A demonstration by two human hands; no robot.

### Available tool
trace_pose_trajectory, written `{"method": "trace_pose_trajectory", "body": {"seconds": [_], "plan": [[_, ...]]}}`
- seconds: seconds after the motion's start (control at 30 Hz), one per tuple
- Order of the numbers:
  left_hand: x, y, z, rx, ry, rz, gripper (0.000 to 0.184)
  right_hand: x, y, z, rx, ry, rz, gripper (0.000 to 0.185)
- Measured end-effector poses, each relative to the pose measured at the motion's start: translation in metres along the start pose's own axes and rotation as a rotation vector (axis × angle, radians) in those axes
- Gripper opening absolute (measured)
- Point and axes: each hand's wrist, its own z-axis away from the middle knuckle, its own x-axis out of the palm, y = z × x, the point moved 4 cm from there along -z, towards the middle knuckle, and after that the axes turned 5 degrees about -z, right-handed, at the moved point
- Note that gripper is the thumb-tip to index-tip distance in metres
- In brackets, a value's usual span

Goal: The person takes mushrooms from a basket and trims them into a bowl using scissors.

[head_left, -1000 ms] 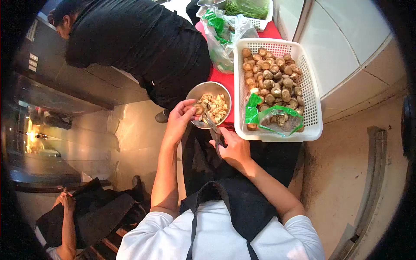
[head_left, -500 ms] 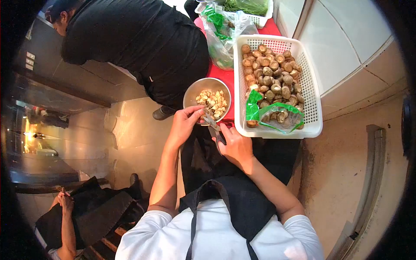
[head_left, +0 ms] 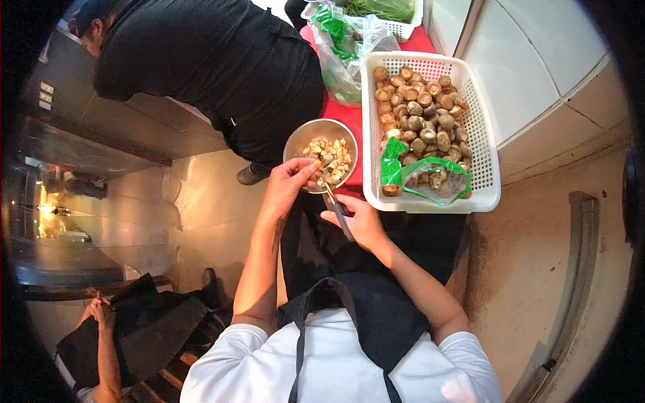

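Observation:
My right hand [head_left: 363,221] grips a pair of scissors [head_left: 336,209] with dark handles and metal blades, pointing up and left over the rim of a steel bowl [head_left: 293,145]. The fingers of my left hand [head_left: 290,185] pinch a small brown mushroom [head_left: 321,173] at the blade tips, mostly hidden by the fingers. Pale cut mushroom pieces [head_left: 336,153] lie in the bowl below. To the right, a white perforated basket [head_left: 485,161] holds many whole brown mushrooms [head_left: 430,114], with an opened green-and-clear bag [head_left: 437,181] at its near end.
A red surface [head_left: 346,115] carries the basket, a plastic bag [head_left: 346,60] and a white basket of green stalks [head_left: 383,10]. One person in black [head_left: 208,60] bends close by at the upper left. Another person's hands [head_left: 101,312] show at lower left. A tiled wall [head_left: 531,74] borders the right.
The scissors' handles have come together in my right hand, and the scissors have turned slightly. My left hand has shifted a little and stays pinched over the bowl.

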Motion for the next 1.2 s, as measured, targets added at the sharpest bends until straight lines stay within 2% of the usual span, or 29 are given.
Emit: {"method": "trace_pose_trajectory", "body": {"seconds": [0.1,0.3,0.47,0.57,0.6,0.63,0.67,0.7,0.77,0.83,0.87,0.9,0.93,0.97,1.0,1.03,1.07,1.17,1.2], "plan": [[-0.001,-0.001,-0.002,-0.019,-0.019,-0.006,0.028,0.003,-0.007,0.005,0.378,-0.104,-0.479,0.037],[-0.001,-0.004,-0.005,-0.052,-0.013,0.085,0.027,0.006,-0.005,0.006,0.378,-0.13,-0.779,0.032],[0.004,0.007,-0.01,0.015,0.131,-0.01,0.024,0.005,0.002,0.008,0.361,-0.126,-0.745,0.03],[0.012,0.032,-0.029,0.192,0.189,-0.208,0.025,0.002,0.0,0.007,0.355,-0.097,-0.694,0.032],[0.025,0.056,-0.031,0.209,0.143,-0.213,0.026,0.002,0.001,0.007,0.353,-0.087,-0.666,0.033],[0.041,0.082,-0.032,0.296,0.095,-0.203,0.035,0.002,0.003,0.007,0.353,-0.079,-0.638,0.033],[0.07,0.12,-0.021,0.392,0.06,0.057,0.05,0.003,0.006,0.007,0.329,-0.068,-0.631,0.036],[0.08,0.129,-0.028,0.503,0.103,0.014,0.062,0.003,0.006,0.008,0.332,-0.066,-0.612,0.036],[0.108,0.164,-0.018,0.67,0.226,-0.137,0.057,0.002,0.007,0.009,0.334,-0.06,-0.571,0.038],[0.125,0.168,-0.019,0.652,0.094,-0.366,0.042,0.001,0.018,0.009,0.299,-0.068,-0.536,0.045],[0.137,0.163,-0.017,0.58,-0.009,-0.332,0.024,-0.001,0.019,0.009,0.181,-0.026,-0.484,0.045],[0.151,0.171,-0.001,0.507,-0.182,-0.432,0.017,-0.001,0.021,0.008,0.066,0.014,-0.429,0.045],[0.167,0.167,0.006,0.624,-0.319,-0.499,0.016,0.0,0.024,0.005,-0.007,0.034,-0.272,0.042],[0.184,0.16,0.013,0.738,-0.452,-0.564,0.016,-0.004,0.031,0.007,-0.006,-0.042,-0.121,0.05],[0.199,0.153,0.02,0.856,-0.525,-0.653,0.018,0.008,0.058,0.001,-0.089,-0.014,-0.19,0.053],[0.214,0.145,0.027,0.971,-0.593,-0.739,0.02,0.016,0.074,0.004,-0.088,-0.082,-0.338,0.055],[0.227,0.132,0.028,1.02,-0.607,-0.931,0.019,0.024,0.088,0.008,-0.078,-0.149,-0.485,0.058],[0.263,0.098,0.013,0.936,-0.672,-1.473,0.021,0.004,0.025,0.011,-0.135,-0.183,-0.112,0.028],[0.268,0.085,0.006,1.0,-0.589,-1.454,0.021,-0.002,0.003,0.015,-0.068,-0.189,-0.251,0.031]]}}
